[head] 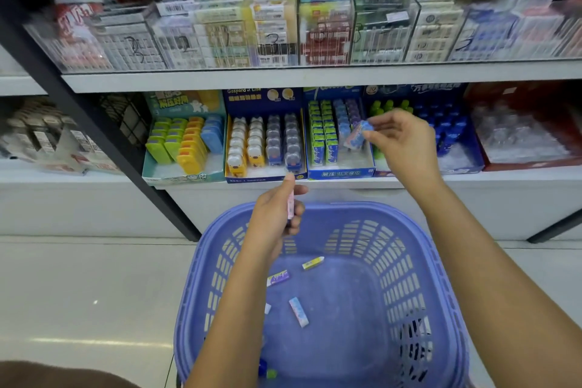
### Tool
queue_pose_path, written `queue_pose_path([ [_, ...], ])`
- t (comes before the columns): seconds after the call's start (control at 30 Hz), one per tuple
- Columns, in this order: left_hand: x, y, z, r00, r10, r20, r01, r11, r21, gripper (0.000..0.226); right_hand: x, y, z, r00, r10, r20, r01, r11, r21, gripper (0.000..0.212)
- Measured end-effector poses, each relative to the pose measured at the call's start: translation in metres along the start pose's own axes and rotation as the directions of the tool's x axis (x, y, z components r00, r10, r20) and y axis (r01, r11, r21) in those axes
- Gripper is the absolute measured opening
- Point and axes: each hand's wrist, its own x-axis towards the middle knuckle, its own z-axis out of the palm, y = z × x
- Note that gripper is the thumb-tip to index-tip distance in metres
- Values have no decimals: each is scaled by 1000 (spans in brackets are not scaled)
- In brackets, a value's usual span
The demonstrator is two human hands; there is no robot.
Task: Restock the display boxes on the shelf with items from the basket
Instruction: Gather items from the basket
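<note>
1. Right grip (pixel 404 142), a bare hand, is reaching over the blue display box (pixel 341 172) on the lower shelf (pixel 346 184). Its fingertips are pinching a blue-and-pink eraser pack (pixel 359 133) by the upper end. The pack is hanging tilted above the box's right-hand rows and is not yet seated.
2. Left grip (pixel 274 217) is hovering over the far rim of the basket (pixel 441 261), thumb and fingers pinching a slim pink pack (pixel 291 205) edge-on.
3. Three loose packs are lying apart on the basket bottom: a pale blue one (pixel 298 312), a purple one (pixel 278 278) and a yellow one (pixel 312 262).
4. Handling, as a judgement: the packs are looking small, light and stiff. The glossy wrap is probably making them slippery. It seems best to take one across its narrow sides near one end, leaving the other end free to slide down into a row.
5. Hard to make out:
   - The pack and fingers are covering the target slot, so I cannot tell whether there is room.
   - The left forearm is hiding part of the basket floor, with a white scrap (pixel 267 309) peeking out beside it.
   - A blue-green object (pixel 267 370) is showing only partly at the near edge.
   - The print on the packs is too blurred to read.
</note>
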Motion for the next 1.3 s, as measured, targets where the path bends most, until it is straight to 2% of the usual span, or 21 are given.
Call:
queue_pose_path([
  [0.2, 3, 1, 5, 998, -63, -15, 62, 995, -80, 38, 13, 19, 17, 990, -88, 106, 107, 976, -188, 15],
  [0.4, 12, 5, 14, 985, -172, -5, 168, 965, -200, 31, 24, 23, 22, 976, -159, 149, 194, 947, -256, 17],
  [0.53, 14, -5, 10, 997, -82, -3, 80, 972, -222, 27, 30, 26, 22, 962, -162, 218, 226, 923, -312, 16],
  [0.7, 16, -10, 7, 1000, 27, -13, -27, 999, 45, 26, 33, 33, 24, 962, -144, 232, 224, 900, -373, 20],
  [0.77, 16, -11, 7, 999, 42, -8, -42, 999, 6, 24, 37, 32, 24, 964, -118, 239, 211, 887, -411, 20],
  [0.9, 15, -11, 12, 999, 46, 28, -38, 972, -233, 12, 35, 20, 24, 954, -68, 292, 219, 824, -522, 27],
  [0.93, 15, -11, 14, 998, 58, 22, -50, 960, -276, 12, 27, 15, 24, 962, -46, 270, 169, 875, -454, 30],
  [1.0, 16, -11, 16, 996, 86, 5, -79, 937, -341, 13, 6, 4, 22, 953, 106, 283, -85, 993, -87, 33],
  [1.03, 16, -10, 17, 994, 105, 2, -97, 926, -365, 15, -4, -1, 21, 919, 173, 355, -221, 970, 99, 33],
  [1.07, 16, -9, 19, 992, 126, 2, -116, 918, -379, 17, -14, -4, 22, 879, 195, 435, -309, 928, 208, 30],
  [1.13, 16, -6, 24, 985, 171, 5, -157, 914, -374, 16, -26, -9, 24, 850, 151, 504, -312, 916, 253, 20],
  [1.23, 17, -2, 32, 970, 241, 20, -226, 931, -285, 11, -27, -16, 24, 911, 120, 396, -265, 903, 338, 13],
  [1.27, 18, -2, 34, 960, 280, 25, -272, 948, -167, 13, -24, -16, 21, 940, 132, 316, -247, 900, 358, 15],
  [1.3, 20, -2, 35, 942, 334, 34, -335, 942, 25, 16, -19, -14, 16, 967, 140, 211, -208, 915, 345, 16],
])
